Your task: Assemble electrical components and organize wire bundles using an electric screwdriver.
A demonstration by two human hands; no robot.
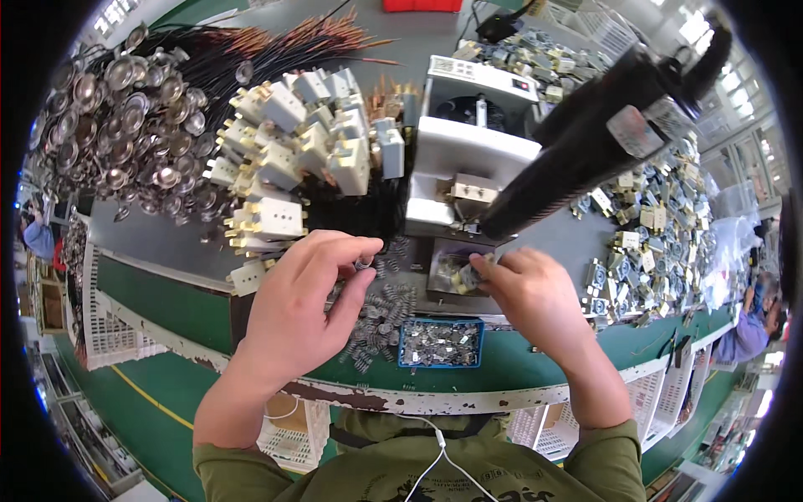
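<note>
My left hand [301, 297] is closed, pinching a small metal spring [364, 263] between thumb and forefinger. Below and beside it lies a loose pile of coil springs [385, 318]. My right hand [535, 297] has its thumb and fingertips pressed together at a small open box [437, 272]. At those fingertips is a small pale part with brass-coloured bits [470, 278], partly hidden by the fingers. The box sits just in front of a white bench machine [468, 146], which has a metal block [474, 191] on its front. A black cylindrical tool [577, 142] leans beside the machine.
A blue tray [441, 345] of small metal pieces stands at the bench's front edge. White rectangular assemblies with brass terminals [280, 163] are stacked behind my left hand. Metal cups [125, 125] and black wires [276, 50] are heaped far left; grey-and-white parts [644, 234] cover the right.
</note>
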